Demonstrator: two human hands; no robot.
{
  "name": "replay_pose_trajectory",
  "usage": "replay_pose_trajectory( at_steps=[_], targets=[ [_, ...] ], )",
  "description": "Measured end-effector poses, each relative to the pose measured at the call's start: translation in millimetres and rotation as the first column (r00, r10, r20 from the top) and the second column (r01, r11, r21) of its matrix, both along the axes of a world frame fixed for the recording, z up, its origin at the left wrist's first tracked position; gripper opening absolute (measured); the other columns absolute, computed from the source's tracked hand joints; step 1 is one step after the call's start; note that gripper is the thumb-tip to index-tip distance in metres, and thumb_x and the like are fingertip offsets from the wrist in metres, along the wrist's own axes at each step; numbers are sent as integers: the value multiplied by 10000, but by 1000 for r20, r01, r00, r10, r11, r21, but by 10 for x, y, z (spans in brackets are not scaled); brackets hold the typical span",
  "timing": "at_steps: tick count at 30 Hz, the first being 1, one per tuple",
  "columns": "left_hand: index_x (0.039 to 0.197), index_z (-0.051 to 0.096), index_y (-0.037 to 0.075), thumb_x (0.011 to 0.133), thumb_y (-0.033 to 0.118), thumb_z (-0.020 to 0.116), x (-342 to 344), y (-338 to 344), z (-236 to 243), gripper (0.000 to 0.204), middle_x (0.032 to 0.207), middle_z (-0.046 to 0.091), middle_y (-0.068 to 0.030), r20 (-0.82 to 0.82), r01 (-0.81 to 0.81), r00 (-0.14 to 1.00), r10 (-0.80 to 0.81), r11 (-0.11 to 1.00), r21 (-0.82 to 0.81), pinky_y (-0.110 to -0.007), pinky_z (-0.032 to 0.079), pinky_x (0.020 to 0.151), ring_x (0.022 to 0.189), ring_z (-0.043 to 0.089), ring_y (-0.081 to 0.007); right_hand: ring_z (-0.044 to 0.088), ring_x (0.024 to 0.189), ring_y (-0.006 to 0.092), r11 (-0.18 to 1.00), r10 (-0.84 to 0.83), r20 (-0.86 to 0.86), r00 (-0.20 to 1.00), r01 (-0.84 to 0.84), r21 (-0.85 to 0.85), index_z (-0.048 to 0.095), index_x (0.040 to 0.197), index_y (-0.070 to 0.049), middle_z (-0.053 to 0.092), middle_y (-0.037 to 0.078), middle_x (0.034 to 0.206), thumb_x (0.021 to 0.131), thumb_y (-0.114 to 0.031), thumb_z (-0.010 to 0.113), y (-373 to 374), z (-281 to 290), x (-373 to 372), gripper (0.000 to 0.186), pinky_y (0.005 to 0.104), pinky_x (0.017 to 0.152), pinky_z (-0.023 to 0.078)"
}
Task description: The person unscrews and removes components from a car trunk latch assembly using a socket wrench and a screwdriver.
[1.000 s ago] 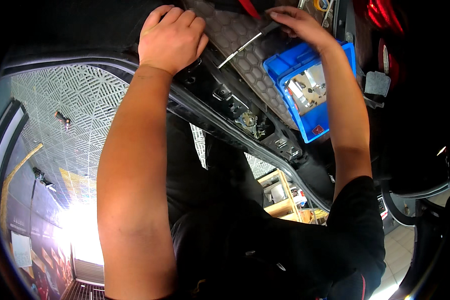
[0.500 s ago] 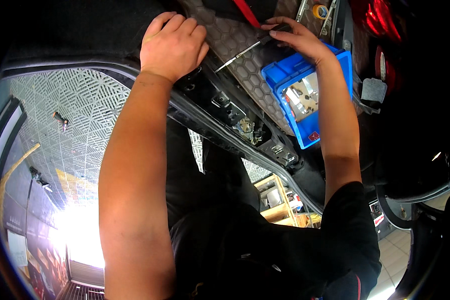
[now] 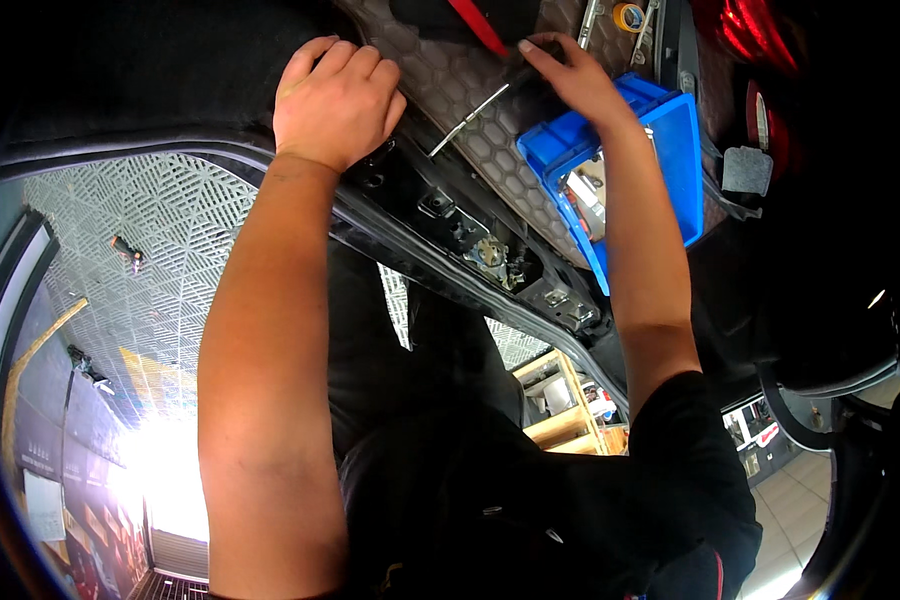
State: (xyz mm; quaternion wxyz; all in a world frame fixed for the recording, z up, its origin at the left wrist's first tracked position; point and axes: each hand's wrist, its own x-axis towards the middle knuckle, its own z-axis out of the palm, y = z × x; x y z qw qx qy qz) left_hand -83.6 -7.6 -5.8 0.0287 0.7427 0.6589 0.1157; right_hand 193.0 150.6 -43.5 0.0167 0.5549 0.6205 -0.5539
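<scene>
My left hand (image 3: 338, 100) is curled over the dark edge of the car opening, its fingertips mostly hidden. My right hand (image 3: 570, 75) pinches the dark handle of a screwdriver (image 3: 470, 120), whose silver shaft points down-left over the honeycomb-patterned mat (image 3: 495, 160). Just above it, a red flat tool (image 3: 475, 25) points at my fingers. Beneath my right wrist is a blue plastic bin (image 3: 675, 170) with a lighter compartment of small parts (image 3: 585, 190), partly covered by my forearm. A black latch mechanism (image 3: 490, 255) is set in the car's sill below the mat.
A yellow tape roll (image 3: 627, 16) and silver tools (image 3: 642, 40) lie at the top, near a red tail lamp (image 3: 745, 30). The rubber-sealed edge (image 3: 200, 142) crosses diagonally. Beyond it are patterned flooring (image 3: 140, 200), a dropped tool (image 3: 127, 250) and a wooden shelf (image 3: 560, 410).
My right hand and forearm have shifted left with the screwdriver, uncovering more of the bin's right side. My left hand stays curled on the edge, with only slight shifts in view.
</scene>
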Motion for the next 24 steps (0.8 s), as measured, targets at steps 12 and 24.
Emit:
replay_pose_trajectory(
  at_steps=[12,24],
  targets=[
    [826,694,166,806,294,696,10,29,56,129,878,674,20,-12,10,1000,-10,1000,-24,-382,447,1000,934,646,-199,734,925,188,725,-655,-282,701,479,-495,668,1294,-57,720,130,1103,952,-401,737,-169,160,-35,490,307,751,603],
    [871,713,163,829,300,695,19,76,104,144,942,693,20,12,54,999,-53,995,-87,-404,423,1025,980,634,-189,678,1083,164,747,-657,-211,724,586,-313,575,1448,-85,707,57,1222,1011,-291,678,-272,117,-85,494,316,940,501]
  ],
)
